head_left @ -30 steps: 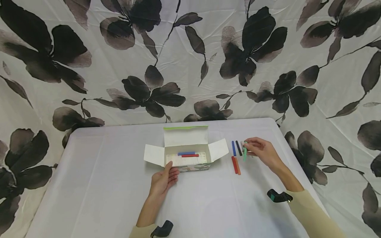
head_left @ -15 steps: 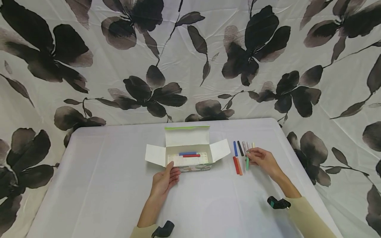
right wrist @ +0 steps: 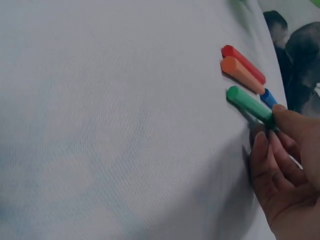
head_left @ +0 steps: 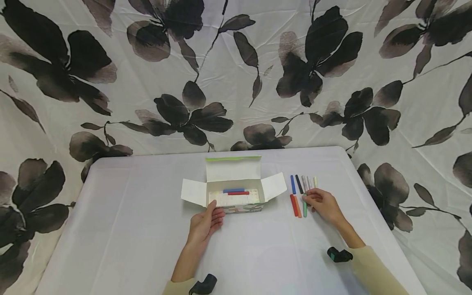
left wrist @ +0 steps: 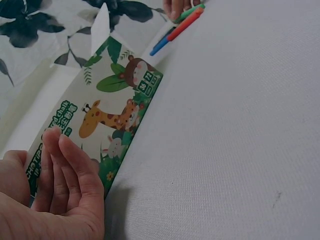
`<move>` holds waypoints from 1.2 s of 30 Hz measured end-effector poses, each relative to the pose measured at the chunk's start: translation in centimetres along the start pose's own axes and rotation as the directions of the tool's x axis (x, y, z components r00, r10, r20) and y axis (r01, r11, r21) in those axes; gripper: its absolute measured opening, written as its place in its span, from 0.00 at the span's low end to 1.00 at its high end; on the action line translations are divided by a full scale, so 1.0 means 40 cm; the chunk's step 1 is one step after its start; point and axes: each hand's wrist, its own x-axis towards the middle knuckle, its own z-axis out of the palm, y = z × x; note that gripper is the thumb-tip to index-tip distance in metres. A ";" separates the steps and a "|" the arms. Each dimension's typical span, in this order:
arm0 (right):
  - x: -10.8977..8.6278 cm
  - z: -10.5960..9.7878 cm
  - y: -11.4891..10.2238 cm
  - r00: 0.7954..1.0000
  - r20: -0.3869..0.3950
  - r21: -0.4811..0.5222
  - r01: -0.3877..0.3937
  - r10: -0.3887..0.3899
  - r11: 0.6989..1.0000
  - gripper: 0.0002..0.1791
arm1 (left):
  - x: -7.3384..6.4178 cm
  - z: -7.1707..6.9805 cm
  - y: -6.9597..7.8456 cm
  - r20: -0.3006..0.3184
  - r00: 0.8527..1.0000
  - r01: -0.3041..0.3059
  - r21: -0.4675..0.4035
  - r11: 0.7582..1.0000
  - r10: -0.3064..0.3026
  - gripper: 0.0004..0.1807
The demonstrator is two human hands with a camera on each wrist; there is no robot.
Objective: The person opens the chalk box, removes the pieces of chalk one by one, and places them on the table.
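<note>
My right hand (head_left: 326, 205) pinches the upper end of a green chalk stick (right wrist: 250, 105) between thumb and fingers, laid low beside an orange chalk stick (right wrist: 240, 74) and a red one (right wrist: 245, 64). At the middle of the table stands an open cardboard chalk box (head_left: 243, 209), printed with animals and the word chalk. My left hand (head_left: 203, 227) holds its front wall near the left corner, thumb at the rim and fingers along the printed side. Inside lie a blue chalk stick (head_left: 233, 190) and a red chalk stick (head_left: 238, 193).
Beyond the right hand, a blue chalk stick (head_left: 293, 184), a black one (head_left: 299, 184) and several pale ones stand in a row. The box's right flap (head_left: 273, 185) sticks out toward them. A white cloth covers the table (head_left: 129, 225); a floral curtain (head_left: 221, 73) hangs behind.
My right hand has brought the green chalk stick nearer to me, from beside the pale sticks to beside the orange one, and its fingers have slid to the upper end. The left hand stays at the box.
</note>
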 end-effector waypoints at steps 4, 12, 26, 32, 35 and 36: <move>0.004 0.007 -0.002 0.999 -0.043 -0.080 0.013 -0.016 0.997 0.15 | 0.000 0.000 -0.001 0.001 1.000 -0.003 0.004 1.000 0.003 0.29; 0.009 0.000 -0.029 0.998 -0.058 -0.050 0.025 -0.028 0.998 0.14 | 0.000 -0.002 -0.001 0.005 1.000 0.000 0.011 1.000 0.000 0.31; 0.032 -0.035 -0.154 0.997 -0.026 0.044 0.069 -0.068 0.997 0.19 | 0.003 -0.002 -0.003 0.001 1.000 0.002 -0.002 1.000 -0.002 0.29; 0.044 -0.046 -0.216 0.995 -0.012 0.066 0.096 -0.096 0.993 0.19 | 0.009 -0.003 -0.006 0.003 1.000 0.005 0.000 1.000 -0.005 0.30; 0.051 -0.047 -0.241 0.995 0.001 0.072 0.101 -0.102 0.992 0.18 | 0.004 -0.002 -0.003 0.002 1.000 0.008 0.000 1.000 -0.008 0.30; 0.054 -0.047 -0.248 0.994 0.006 0.076 0.106 -0.107 0.991 0.18 | 0.003 -0.002 -0.002 0.001 1.000 0.009 -0.002 1.000 -0.009 0.30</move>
